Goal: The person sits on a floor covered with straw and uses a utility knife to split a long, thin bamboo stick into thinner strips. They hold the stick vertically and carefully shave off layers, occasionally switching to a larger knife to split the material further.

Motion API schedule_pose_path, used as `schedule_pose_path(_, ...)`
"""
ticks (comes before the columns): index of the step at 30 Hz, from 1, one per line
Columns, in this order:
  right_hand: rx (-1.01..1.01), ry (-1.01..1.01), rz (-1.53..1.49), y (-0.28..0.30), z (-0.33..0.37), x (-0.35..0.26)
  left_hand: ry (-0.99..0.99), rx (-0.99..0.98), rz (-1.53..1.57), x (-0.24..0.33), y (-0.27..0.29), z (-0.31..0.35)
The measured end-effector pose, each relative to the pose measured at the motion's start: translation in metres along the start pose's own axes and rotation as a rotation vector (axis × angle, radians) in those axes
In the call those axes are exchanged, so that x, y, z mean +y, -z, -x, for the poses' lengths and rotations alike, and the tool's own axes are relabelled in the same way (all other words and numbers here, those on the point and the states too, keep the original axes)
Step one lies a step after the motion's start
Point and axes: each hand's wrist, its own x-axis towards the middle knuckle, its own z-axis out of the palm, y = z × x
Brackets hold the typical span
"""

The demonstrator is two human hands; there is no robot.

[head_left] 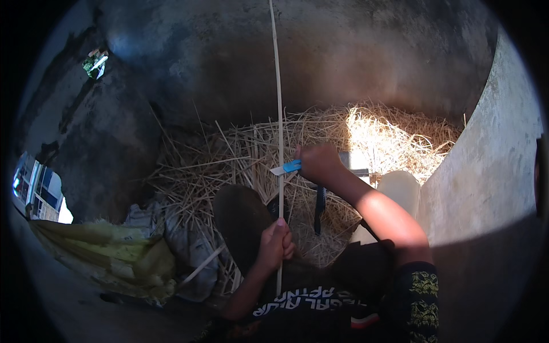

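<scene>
My left hand (275, 244) is closed around a long, thin, pale strip that looks like bamboo (279, 108). The strip stands nearly upright, running from my lap past the top of the view. Above it on the right, my right hand (321, 164) grips a knife (291, 166) with a blue part by the fist and a short, pale blade. The blade lies across the strip, well above my left hand. Most of the knife's handle is hidden inside my fist.
Pale shavings and thin strips (200, 171) are heaped along the dark wall (286, 68), sunlit at the right. A yellowish sack (114, 251) lies at the lower left. A smooth grey wall (486, 171) rises on my right. My knee (243, 223) is bent before me.
</scene>
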Motion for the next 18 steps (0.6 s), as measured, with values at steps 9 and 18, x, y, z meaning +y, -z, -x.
schedule_pose_path(9, -0.043, -0.522, 0.046, 0.075, -0.024, 0.061, 0.058, -0.032, -0.198, -0.018, -0.014, 0.021)
schedule_pose_path(18, -0.075, -0.047, -0.09, 0.033, 0.015, -0.021, -0.223, 0.192, -0.733, 0.045, 0.005, 0.011)
